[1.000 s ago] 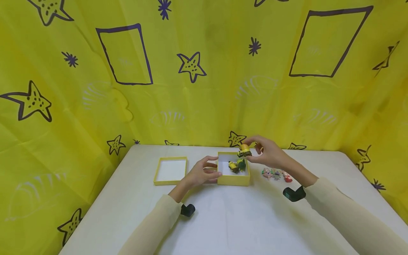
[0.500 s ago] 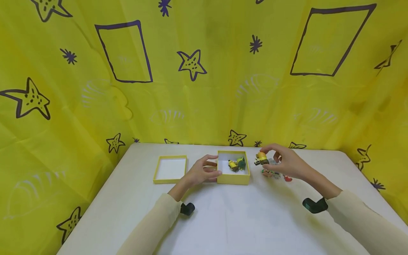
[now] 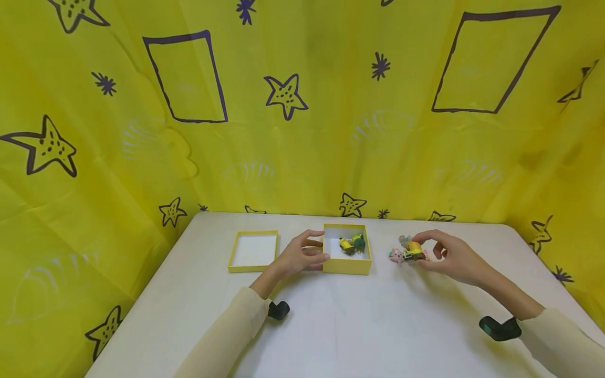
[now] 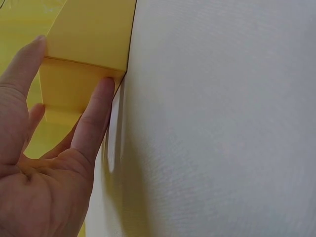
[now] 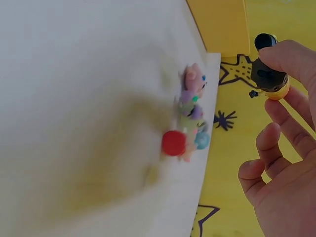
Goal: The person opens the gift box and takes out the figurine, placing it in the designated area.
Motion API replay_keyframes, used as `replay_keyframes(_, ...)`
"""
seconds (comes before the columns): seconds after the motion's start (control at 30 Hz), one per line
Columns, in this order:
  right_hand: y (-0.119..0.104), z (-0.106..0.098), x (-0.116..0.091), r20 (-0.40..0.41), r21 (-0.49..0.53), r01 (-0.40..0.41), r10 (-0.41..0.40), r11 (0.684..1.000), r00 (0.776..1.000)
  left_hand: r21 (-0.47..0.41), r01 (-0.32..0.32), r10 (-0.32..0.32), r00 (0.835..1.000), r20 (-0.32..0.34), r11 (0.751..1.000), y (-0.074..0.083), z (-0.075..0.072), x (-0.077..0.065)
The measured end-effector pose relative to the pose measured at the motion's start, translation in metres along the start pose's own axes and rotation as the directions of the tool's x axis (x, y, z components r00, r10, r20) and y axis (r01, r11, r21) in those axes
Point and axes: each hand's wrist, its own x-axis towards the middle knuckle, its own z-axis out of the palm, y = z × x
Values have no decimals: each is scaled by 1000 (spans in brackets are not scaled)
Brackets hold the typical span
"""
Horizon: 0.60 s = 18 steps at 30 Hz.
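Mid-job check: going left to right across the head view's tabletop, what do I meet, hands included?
Shallow square yellow lid with white inside, left hand, open rectangular yellow box, small pink toy figurine, held orange-yellow toy figure with brown base, right hand.

1. A yellow box, white inside, matches a yellow-rimmed, white-centred lid.
2. The held toy pairs black with yellow-orange.
3. Loose toys mix pink, green, lilac, pale blue and red (tones softened by blur).
4. A yellow curtain bears dark stars, spiky bursts, four-sided outlines.
5. Cream sleeve, white table.
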Motion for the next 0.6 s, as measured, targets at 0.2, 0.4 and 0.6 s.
replay_keyframes(0.2,12,-4,-18,-21,-42,-43,42,998,999,40,-6,7,1000,-10,999,1,-2,3)
replay_keyframes(0.4,21,-2,-33,-1,-24,-85,85,996,996,57,1,0,1000,-13,998,2,-2,3)
replay_keyframes(0.6,28,1,-43,51,-10,-146,146,989,988,57,-6,7,1000,-17,998,-1,-2,2)
